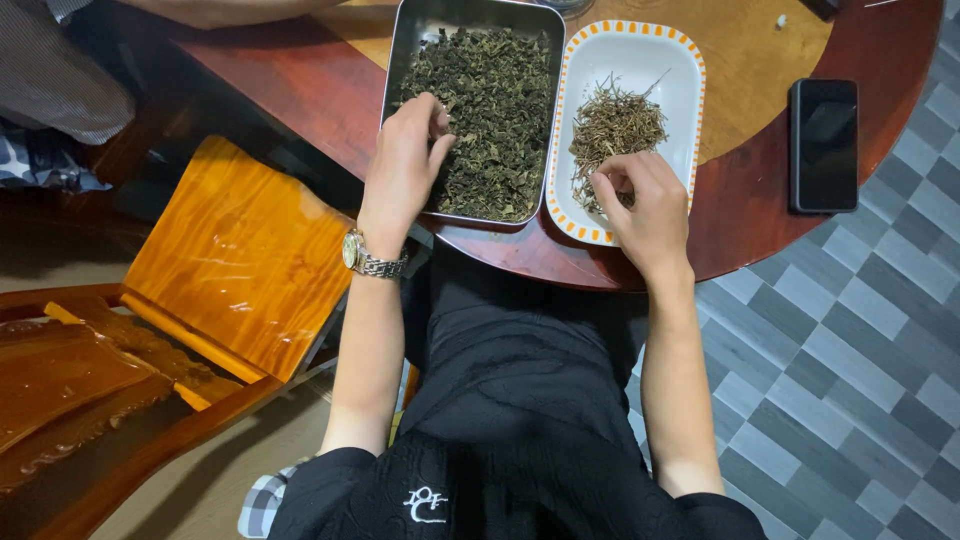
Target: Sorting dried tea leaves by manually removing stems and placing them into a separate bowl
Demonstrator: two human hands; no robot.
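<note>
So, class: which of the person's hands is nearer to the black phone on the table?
The right hand. It rests in the white dish beside the phone; the left hand is farther away, over the metal tray.

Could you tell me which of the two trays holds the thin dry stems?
The white tray with the orange-dashed rim, under the right hand; the metal tray holds dark leaves.
</note>
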